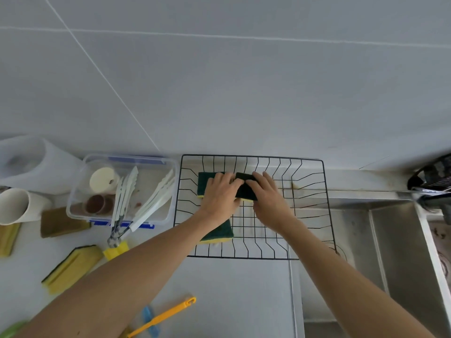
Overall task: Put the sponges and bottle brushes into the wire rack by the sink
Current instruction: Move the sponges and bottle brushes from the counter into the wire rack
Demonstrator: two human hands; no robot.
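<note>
Tiled wall [219,81] above a white counter [231,289], with a steel sink [390,240] at right. A black wire rack [305,215] sits by the sink against the wall, part of it over the sink edge. A clear tub [80,203] at left holds 2 white-handled brushes [151,198] whose yellow end pokes over the tub rim onto the counter. Both forearms reach into the rack. The left hand [220,193] lies on a sponge [205,181] at the rack's back left, fingers bent over its top; the right hand [267,193] grips a dark sponge [246,189] just beside it, fingers curled over its edge. A 3rd sponge [217,231] lies at the rack's front left, partly under the left forearm. Outside the rack are a yellow sponge [70,267], a brown sponge [61,222], and an orange brush [163,315] near the front edge. To do this step well, press the 2 sponges flat and edge to edge, leaving the right half free for the brushes.
</note>
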